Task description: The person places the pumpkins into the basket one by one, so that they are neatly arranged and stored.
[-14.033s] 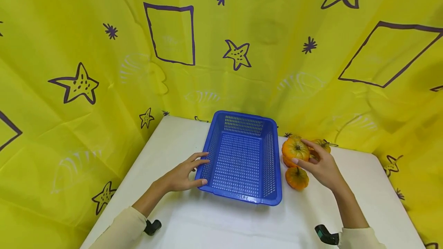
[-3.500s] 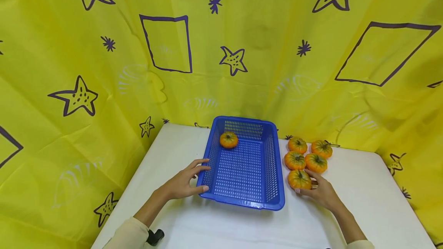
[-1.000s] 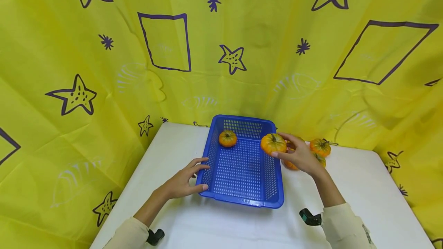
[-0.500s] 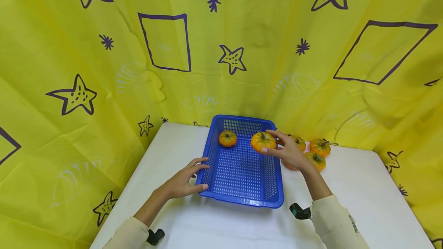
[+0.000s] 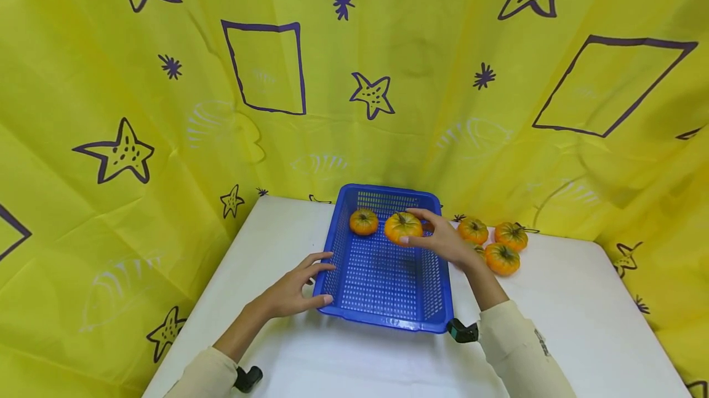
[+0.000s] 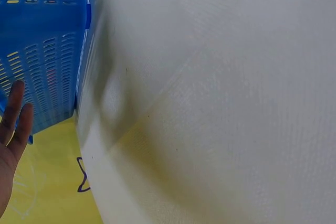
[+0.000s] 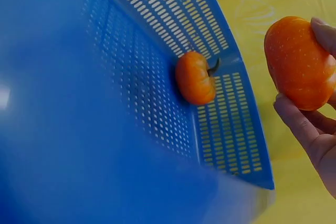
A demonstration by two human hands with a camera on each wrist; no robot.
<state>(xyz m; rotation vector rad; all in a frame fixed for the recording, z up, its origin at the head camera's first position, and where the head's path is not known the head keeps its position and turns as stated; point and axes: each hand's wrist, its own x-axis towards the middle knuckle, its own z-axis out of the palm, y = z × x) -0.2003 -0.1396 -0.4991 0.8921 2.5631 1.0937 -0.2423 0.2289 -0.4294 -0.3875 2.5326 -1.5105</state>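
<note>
A blue plastic basket with slotted walls stands on the white table. My left hand touches its left rim, fingers fairly straight; in the left wrist view the fingers lie against the outer wall. My right hand grips a small orange pumpkin between thumb and fingers, above the basket's back half. The right wrist view shows this held pumpkin higher than the rim. Another pumpkin sits in the basket's back left corner, its stem visible in the right wrist view.
Right of the basket, several more pumpkins lie close together on the white table; my right forearm partly hides one. A yellow curtain with star drawings hangs behind and at both sides. Black devices are strapped at my wrists.
First the basket was empty; one pumpkin came to its back left corner. My right hand lifted the front pumpkin from the table and carried it left over the basket. My left hand stayed put.
</note>
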